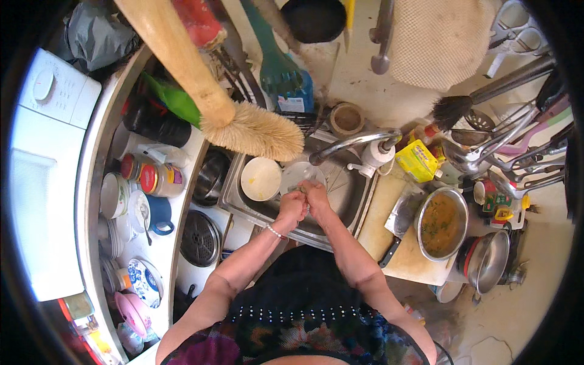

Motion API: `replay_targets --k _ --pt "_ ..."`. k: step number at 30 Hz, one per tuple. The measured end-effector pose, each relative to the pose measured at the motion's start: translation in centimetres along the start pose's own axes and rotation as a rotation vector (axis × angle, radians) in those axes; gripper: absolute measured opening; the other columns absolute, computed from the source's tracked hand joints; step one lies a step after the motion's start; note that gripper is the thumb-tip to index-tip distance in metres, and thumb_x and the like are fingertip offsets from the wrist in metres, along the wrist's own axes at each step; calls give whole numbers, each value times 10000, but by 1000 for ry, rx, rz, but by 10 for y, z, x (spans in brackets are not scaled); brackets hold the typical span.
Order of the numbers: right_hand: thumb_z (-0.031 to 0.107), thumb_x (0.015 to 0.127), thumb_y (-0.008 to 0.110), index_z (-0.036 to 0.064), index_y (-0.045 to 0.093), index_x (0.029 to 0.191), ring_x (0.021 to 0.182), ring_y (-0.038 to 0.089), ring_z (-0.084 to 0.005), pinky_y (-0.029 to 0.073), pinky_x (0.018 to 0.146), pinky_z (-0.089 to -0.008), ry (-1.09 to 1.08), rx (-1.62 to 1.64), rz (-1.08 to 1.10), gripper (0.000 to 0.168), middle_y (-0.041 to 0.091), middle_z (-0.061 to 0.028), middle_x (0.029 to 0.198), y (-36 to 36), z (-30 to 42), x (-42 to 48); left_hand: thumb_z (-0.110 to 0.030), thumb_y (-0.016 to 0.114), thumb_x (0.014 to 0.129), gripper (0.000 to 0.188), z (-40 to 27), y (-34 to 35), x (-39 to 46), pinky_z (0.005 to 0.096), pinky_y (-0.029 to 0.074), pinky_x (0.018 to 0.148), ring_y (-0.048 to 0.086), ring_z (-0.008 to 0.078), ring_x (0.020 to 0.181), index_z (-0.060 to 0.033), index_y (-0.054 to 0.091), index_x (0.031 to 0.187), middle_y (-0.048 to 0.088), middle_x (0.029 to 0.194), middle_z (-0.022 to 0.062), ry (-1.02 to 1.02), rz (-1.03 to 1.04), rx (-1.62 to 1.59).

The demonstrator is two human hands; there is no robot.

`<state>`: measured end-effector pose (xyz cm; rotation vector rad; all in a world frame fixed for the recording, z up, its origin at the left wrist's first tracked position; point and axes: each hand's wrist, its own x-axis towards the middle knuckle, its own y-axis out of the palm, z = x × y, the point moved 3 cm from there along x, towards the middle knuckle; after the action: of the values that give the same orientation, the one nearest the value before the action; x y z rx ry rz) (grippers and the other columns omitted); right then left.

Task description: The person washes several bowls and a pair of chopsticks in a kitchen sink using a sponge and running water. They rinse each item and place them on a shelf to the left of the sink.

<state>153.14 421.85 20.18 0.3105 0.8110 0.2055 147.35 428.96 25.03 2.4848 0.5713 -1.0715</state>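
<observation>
Over the stainless steel sink, my left hand and my right hand are closed against each other. A small greyish thing shows between the fingers of both hands; most of it is hidden, so its kind is unclear. Beneath and beyond the hands, a pale bowl sits in the basin. To its left is a white bowl with yellow bits inside. Thin sticks, perhaps chopsticks, lie in the basin's right part. The curved metal faucet reaches over the sink from the right.
A wooden-handled bristle brush hangs close to the camera. At right, a cutting board carries a black-handled cleaver and a steel bowl of brownish soup. Ladles hang beyond. Shelves at left hold jars and plates.
</observation>
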Motion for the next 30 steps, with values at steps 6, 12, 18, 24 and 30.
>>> replay_targets --k 6,12,18,24,30 --pt "109 769 535 -25 500 812 518 555 -310 434 469 -426 -690 -808 -233 145 562 -179 645 -5 8 -2 -191 456 906 221 -11 0 18 294 436 515 534 150 564 -12 570 847 570 662 40 715 -193 1145" --pt "65 729 525 -11 435 847 608 580 -390 464 539 -473 -750 -1056 -293 167 576 -230 694 2 15 -25 -186 502 890 185 -24 12 39 233 426 684 514 95 704 -25 568 828 577 780 22 468 -67 363" --pt "30 738 494 -8 460 890 621 572 -393 457 565 -471 -965 -931 -74 161 562 -221 697 -11 -5 -32 -121 480 901 110 -33 10 35 260 431 584 516 127 654 -57 523 821 549 758 43 321 47 -167" --pt "157 836 509 37 535 878 730 571 -362 466 624 -387 -523 -737 -64 130 563 -188 784 -60 -6 -35 -117 447 916 97 -41 0 40 300 415 538 522 200 653 -58 512 874 542 751 55 418 231 -344" --pt "186 827 507 15 509 929 826 546 -369 454 662 -452 -1040 -907 -112 199 529 -206 891 -5 49 -61 -105 451 910 83 -30 13 34 289 446 640 525 151 717 -71 521 880 554 808 31 282 192 -334"
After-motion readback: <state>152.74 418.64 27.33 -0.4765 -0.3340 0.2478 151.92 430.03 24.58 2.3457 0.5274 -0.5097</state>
